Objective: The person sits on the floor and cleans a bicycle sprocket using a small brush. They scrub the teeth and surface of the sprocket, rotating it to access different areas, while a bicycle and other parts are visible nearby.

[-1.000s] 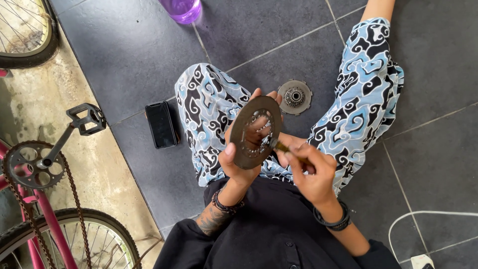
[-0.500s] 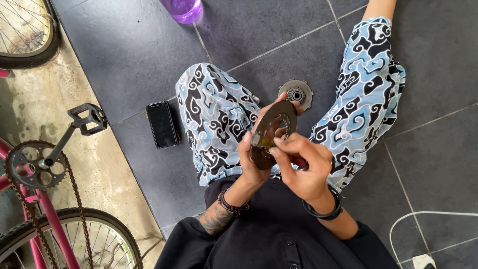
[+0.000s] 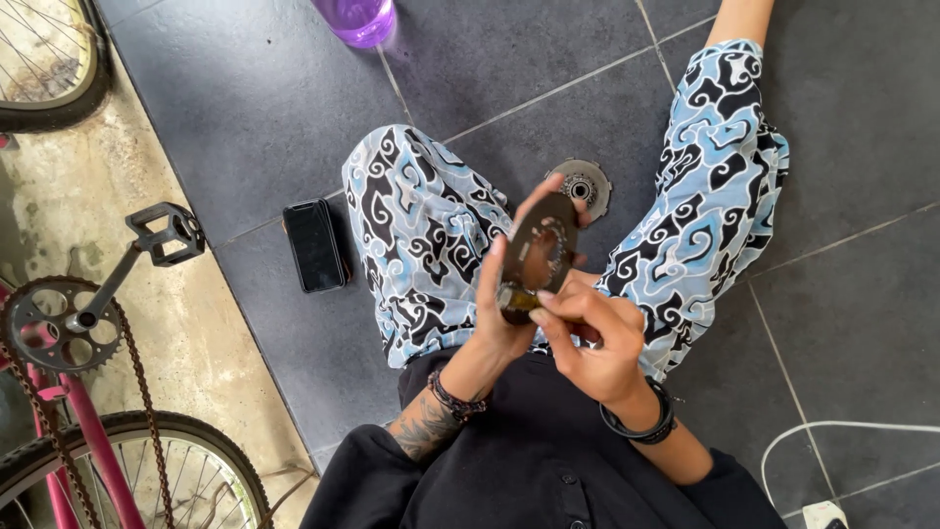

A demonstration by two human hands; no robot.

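Note:
I sit on a dark tiled floor in patterned blue, white and black shorts. My left hand (image 3: 501,309) grips a dark round metal sprocket disc (image 3: 537,253), held up on edge over my lap. My right hand (image 3: 587,338) pinches a small brownish part (image 3: 517,297) against the disc's lower rim. A second round sprocket part (image 3: 582,183) lies flat on the floor between my knees, just beyond the held disc.
A black phone (image 3: 314,245) lies on the tiles left of my left knee. A pink bicycle with crank, pedal (image 3: 164,233) and chain (image 3: 61,326) stands at the left. A purple bottle (image 3: 358,18) is at the top, a white cable (image 3: 832,431) at the bottom right.
The disc has turned from facing me to standing more on edge and moved slightly right. My right hand has come over to its lower rim.

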